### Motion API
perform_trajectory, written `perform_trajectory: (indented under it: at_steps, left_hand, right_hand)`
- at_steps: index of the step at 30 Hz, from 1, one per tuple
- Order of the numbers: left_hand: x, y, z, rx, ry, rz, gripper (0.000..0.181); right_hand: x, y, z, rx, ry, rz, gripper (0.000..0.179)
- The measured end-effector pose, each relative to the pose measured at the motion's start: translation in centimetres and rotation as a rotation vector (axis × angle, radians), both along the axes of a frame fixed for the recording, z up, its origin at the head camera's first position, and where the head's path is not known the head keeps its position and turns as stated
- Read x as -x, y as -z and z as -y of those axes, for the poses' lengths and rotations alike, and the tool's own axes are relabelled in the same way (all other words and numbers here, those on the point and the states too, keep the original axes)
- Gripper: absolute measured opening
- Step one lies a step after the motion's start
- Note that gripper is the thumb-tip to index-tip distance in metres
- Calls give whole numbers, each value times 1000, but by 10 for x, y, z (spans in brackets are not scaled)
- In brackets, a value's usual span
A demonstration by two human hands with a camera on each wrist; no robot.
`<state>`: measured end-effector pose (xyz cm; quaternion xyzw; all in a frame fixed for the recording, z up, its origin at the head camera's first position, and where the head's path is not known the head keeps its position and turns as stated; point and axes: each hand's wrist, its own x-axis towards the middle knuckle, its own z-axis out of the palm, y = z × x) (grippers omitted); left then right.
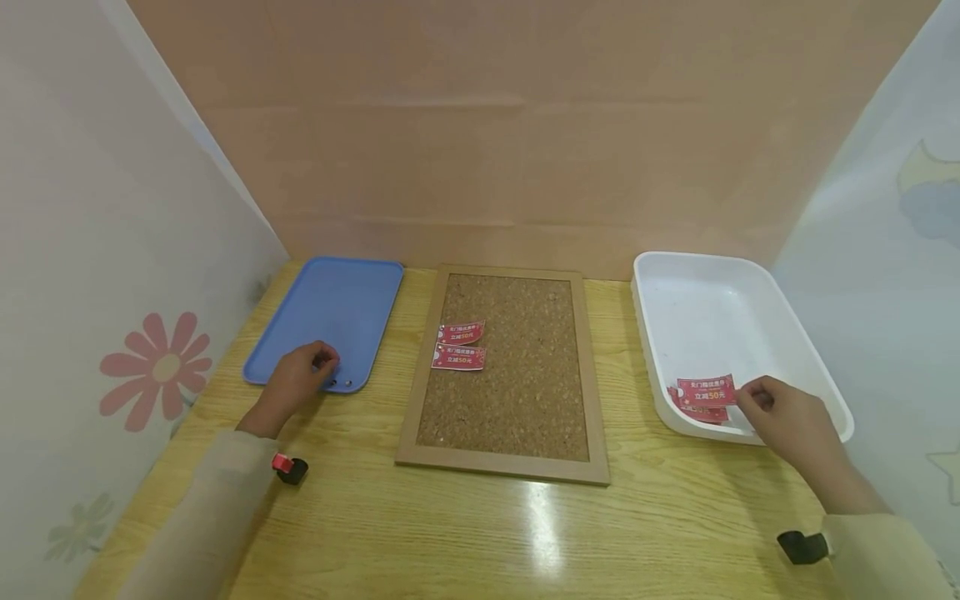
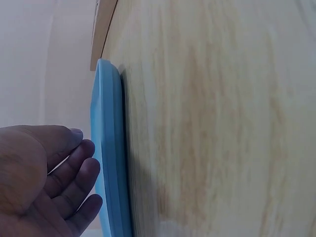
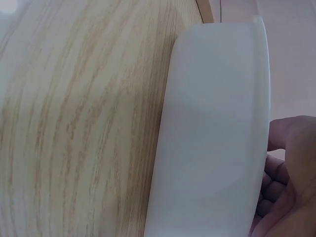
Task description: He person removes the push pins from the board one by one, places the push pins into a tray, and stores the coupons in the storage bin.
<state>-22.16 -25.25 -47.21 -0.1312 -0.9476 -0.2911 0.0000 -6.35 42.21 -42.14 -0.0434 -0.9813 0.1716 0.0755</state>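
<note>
My right hand point(image 1: 797, 421) pinches the right edge of a red paper coupon point(image 1: 705, 392) marked 50, over the front of the white tub point(image 1: 667, 333). Beneath it lies at least one similar coupon point(image 1: 705, 414), partly covered. My left hand point(image 1: 296, 379) is above the front right corner of the blue tray point(image 1: 322, 300), its thumb and index fingertips close together. Whether something small is between those fingertips is hidden. Small pins point(image 1: 348, 383) lie just by them. On the corkboard point(image 1: 510, 400) two coupons point(image 1: 459, 357) sit one above the other along the left side.
The wood-framed corkboard lies flat on the wooden table point(image 1: 450, 533), between tray and tub. A brown panel point(image 1: 480, 167) stands behind them. Walls with flower and moon decorations close in on both sides. In the right wrist view the tub's tall wall point(image 3: 212, 123) rises beside the hand.
</note>
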Motion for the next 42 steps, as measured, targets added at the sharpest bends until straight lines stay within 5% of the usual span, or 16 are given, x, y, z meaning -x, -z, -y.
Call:
perform_trajectory:
  at_steps: [13, 28, 34, 42]
  left_hand:
    - [-2, -7, -13, -16, 27, -70, 11]
    - [-19, -35, -91, -109, 104, -162, 16]
    - [-22, -28, -116, -155, 134, -153, 14]
    - [-8, -20, -146, -149, 136, -112, 14]
  right_hand:
    - [1, -16, 17, 31, -16, -181, 25]
    - [23, -25, 99, 192, -168, -335, 16]
    - [43, -7, 141, 284, -248, -284, 20]
    - [65, 11, 192, 441, -326, -130, 24]
